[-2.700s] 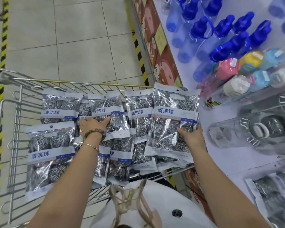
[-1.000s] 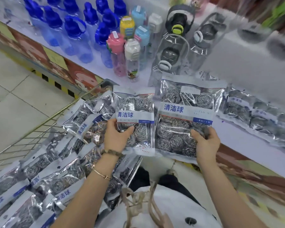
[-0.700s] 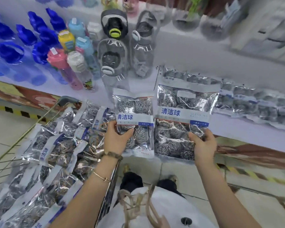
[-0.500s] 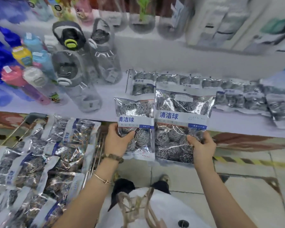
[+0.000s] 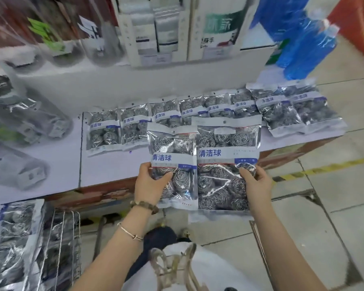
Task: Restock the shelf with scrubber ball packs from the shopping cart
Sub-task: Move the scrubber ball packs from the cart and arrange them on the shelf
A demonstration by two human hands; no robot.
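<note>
My left hand (image 5: 148,185) grips a small silver scrubber ball pack (image 5: 172,154) by its lower left. My right hand (image 5: 257,184) grips a larger scrubber ball pack (image 5: 223,160) by its lower right. Both packs are held upright, side by side, over the front edge of the white shelf (image 5: 105,166). A row of several scrubber packs (image 5: 198,111) lies flat on the shelf behind them. The wire shopping cart (image 5: 65,238) at lower left holds more packs (image 5: 11,234).
Clear water bottles (image 5: 25,120) lie on the shelf's left part. Boxed goods (image 5: 177,28) stand on the upper tier, blue bottles (image 5: 303,45) at the upper right. Tiled floor with a yellow stripe (image 5: 315,171) runs to the right.
I have turned from the cart to the shelf, carrying both packs. The view swung right, so the row of packs on the shelf is now straight ahead and the cart sits at lower left.
</note>
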